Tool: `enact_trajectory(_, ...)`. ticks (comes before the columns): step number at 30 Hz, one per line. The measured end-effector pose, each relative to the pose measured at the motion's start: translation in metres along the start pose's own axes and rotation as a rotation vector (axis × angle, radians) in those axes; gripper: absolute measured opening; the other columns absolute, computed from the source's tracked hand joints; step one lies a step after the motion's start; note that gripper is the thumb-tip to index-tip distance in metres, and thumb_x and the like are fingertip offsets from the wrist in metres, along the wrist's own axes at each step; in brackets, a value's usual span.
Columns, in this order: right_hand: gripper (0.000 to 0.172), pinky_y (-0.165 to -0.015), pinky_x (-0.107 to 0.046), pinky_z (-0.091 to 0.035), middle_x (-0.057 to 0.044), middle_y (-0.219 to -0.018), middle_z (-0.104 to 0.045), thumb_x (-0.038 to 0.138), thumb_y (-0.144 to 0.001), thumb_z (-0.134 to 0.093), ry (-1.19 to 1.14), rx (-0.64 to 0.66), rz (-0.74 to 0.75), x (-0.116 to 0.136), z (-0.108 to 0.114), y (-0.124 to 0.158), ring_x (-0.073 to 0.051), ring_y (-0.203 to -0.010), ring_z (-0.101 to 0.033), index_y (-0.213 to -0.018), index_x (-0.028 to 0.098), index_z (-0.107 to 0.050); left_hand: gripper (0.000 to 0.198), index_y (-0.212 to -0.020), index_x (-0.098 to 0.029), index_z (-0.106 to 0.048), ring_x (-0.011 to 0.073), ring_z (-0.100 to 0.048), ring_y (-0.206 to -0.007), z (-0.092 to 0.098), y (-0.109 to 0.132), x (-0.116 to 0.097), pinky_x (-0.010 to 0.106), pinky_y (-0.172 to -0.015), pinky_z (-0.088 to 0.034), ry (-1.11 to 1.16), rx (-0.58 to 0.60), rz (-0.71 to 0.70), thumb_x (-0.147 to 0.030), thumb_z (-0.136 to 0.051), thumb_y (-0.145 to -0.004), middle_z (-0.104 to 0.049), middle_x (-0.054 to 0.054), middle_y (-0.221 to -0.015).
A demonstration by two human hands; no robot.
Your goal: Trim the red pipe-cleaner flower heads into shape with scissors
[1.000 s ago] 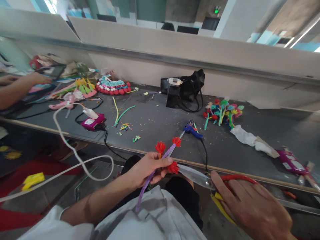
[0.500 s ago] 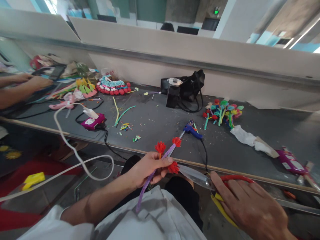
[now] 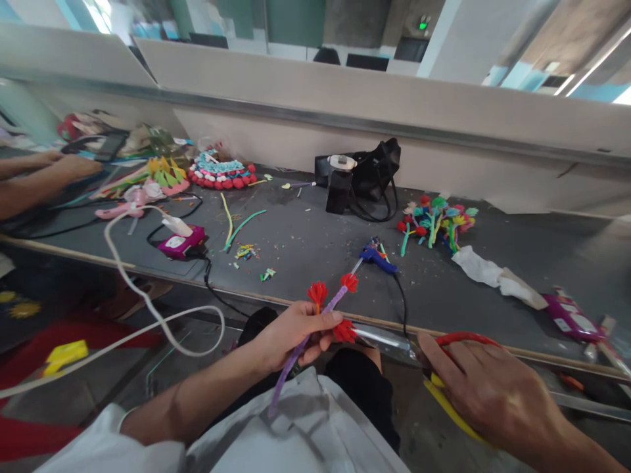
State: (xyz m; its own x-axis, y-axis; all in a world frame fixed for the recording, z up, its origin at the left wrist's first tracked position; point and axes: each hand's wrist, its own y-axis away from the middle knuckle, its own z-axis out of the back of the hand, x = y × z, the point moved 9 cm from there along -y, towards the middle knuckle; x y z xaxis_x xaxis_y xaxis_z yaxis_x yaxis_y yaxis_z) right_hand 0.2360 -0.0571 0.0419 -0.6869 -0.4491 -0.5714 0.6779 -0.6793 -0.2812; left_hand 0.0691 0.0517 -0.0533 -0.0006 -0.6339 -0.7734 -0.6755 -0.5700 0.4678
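Note:
My left hand (image 3: 290, 332) is closed around purple pipe-cleaner stems (image 3: 288, 368) that end in red pompom flowers (image 3: 316, 292), held just below the table's front edge. My right hand (image 3: 486, 391) grips the red and yellow handles of a pair of scissors (image 3: 446, 341). Their silver blades (image 3: 382, 339) point left and reach the lowest red pompom (image 3: 344, 330) by my left thumb. The stems' lower ends hang over my white sleeve.
A blue glue gun (image 3: 377, 257) with a black cord lies on the grey table (image 3: 305, 243). Behind it are a black bag (image 3: 367, 174), a pile of coloured pipe-cleaner flowers (image 3: 436, 220), white cloth (image 3: 486, 269) and a pink device (image 3: 182, 241). Another person's arms (image 3: 44, 174) work far left.
The scissor blades have swung flatter and closer to the lowest red pompom. My right hand has shifted slightly right. My left hand holds still.

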Motion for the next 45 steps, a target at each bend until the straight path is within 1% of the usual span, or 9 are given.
enact_trajectory(6, 0.035, -0.061, -0.033, -0.033, 0.0, -0.063, -0.058, 0.004, -0.083, -0.041, 0.039, 0.061, 0.002, -0.01, -0.01, 0.002, -0.019, -0.052, -0.058, -0.116, 0.011, -0.052, 0.043, -0.06, -0.014, -0.06, 0.0042, -0.04, -0.026, -0.004, -0.001, -0.002, 0.018, -0.027, -0.023, -0.02, -0.005, 0.008, -0.049, -0.073, -0.081, -0.055, -0.004, -0.044)
enact_trajectory(14, 0.025, -0.065, -0.034, -0.038, -0.003, -0.065, -0.063, 0.012, -0.095, -0.04, -0.002, -0.055, -0.02, -0.012, 0.004, -0.007, -0.02, -0.056, -0.06, -0.115, 0.008, -0.055, 0.046, -0.057, -0.014, -0.059, 0.0041, -0.039, -0.026, -0.008, 0.0, -0.007, 0.018, -0.027, -0.022, -0.012, 0.032, -0.028, -0.05, -0.071, -0.083, -0.052, -0.004, -0.043)
enact_trajectory(19, 0.026, -0.065, -0.034, -0.038, -0.005, -0.064, -0.065, 0.009, -0.094, -0.036, 0.002, -0.028, -0.035, -0.011, 0.005, -0.011, -0.02, -0.057, -0.06, -0.111, 0.009, -0.056, 0.048, -0.055, -0.014, -0.059, 0.0049, -0.036, -0.026, -0.007, 0.0, -0.006, 0.019, -0.028, -0.02, -0.04, 0.031, -0.024, -0.052, -0.069, -0.084, -0.045, -0.004, -0.035)
enact_trajectory(28, 0.026, -0.062, -0.03, -0.037, -0.003, -0.065, -0.067, 0.011, -0.099, -0.03, -0.06, -0.053, -0.043, -0.013, -0.002, -0.007, -0.016, -0.053, -0.062, -0.108, 0.011, -0.055, 0.048, -0.055, -0.015, -0.058, 0.0049, -0.036, -0.025, -0.007, -0.002, -0.008, 0.019, -0.028, -0.019, -0.051, 0.023, -0.02, -0.052, -0.07, -0.082, -0.047, -0.005, -0.036)
enact_trajectory(30, 0.025, -0.059, -0.03, -0.037, -0.001, -0.063, -0.066, 0.013, -0.1, -0.031, -0.065, -0.068, -0.09, -0.019, -0.001, -0.008, -0.015, -0.051, -0.061, -0.105, 0.013, -0.055, 0.047, -0.056, -0.015, -0.057, 0.005, -0.037, -0.025, -0.007, -0.002, -0.008, 0.019, -0.028, -0.02, -0.051, 0.021, -0.018, -0.052, -0.07, -0.082, -0.048, -0.005, -0.036)
enact_trajectory(34, 0.021, -0.051, -0.028, -0.034, 0.005, -0.059, -0.064, 0.013, -0.093, -0.038, -0.152, -0.002, -0.247, -0.036, -0.005, 0.0, -0.014, -0.044, -0.059, -0.099, 0.022, -0.056, 0.046, -0.058, -0.014, -0.058, 0.0041, -0.038, -0.026, -0.006, -0.002, -0.012, 0.018, -0.029, -0.024, -0.04, 0.01, -0.051, -0.051, -0.072, -0.08, -0.05, -0.005, -0.041)
enact_trajectory(38, 0.027, -0.049, -0.024, -0.039, 0.006, -0.068, -0.07, 0.016, -0.085, -0.047, -0.296, 0.097, -0.313, -0.035, -0.016, 0.019, -0.013, -0.05, -0.064, -0.106, 0.027, -0.06, 0.048, -0.057, -0.013, -0.058, 0.0042, -0.038, -0.027, -0.004, 0.0, -0.014, 0.017, -0.031, -0.024, -0.06, -0.013, -0.097, -0.053, -0.071, -0.081, -0.046, -0.004, -0.038)
enact_trajectory(42, 0.019, -0.041, -0.023, -0.039, 0.007, -0.065, -0.07, 0.034, -0.094, -0.052, -0.341, 0.175, -0.489, -0.025, -0.026, 0.034, -0.014, -0.045, -0.063, -0.107, 0.03, -0.065, 0.048, -0.059, -0.013, -0.059, 0.0053, -0.042, -0.03, 0.0, 0.001, -0.012, 0.016, -0.032, -0.028, -0.07, -0.049, -0.139, -0.053, -0.071, -0.083, -0.049, -0.003, -0.039)
enact_trajectory(45, 0.029, -0.043, -0.023, -0.042, 0.006, -0.057, -0.066, 0.048, -0.099, -0.046, -0.435, 0.217, -0.657, -0.014, -0.033, 0.04, -0.015, -0.046, -0.063, -0.102, 0.03, -0.068, 0.048, -0.059, -0.013, -0.06, 0.0055, -0.042, -0.03, 0.003, 0.0, -0.011, 0.016, -0.032, -0.029, -0.07, -0.075, -0.158, -0.054, -0.071, -0.082, -0.05, -0.002, -0.038)
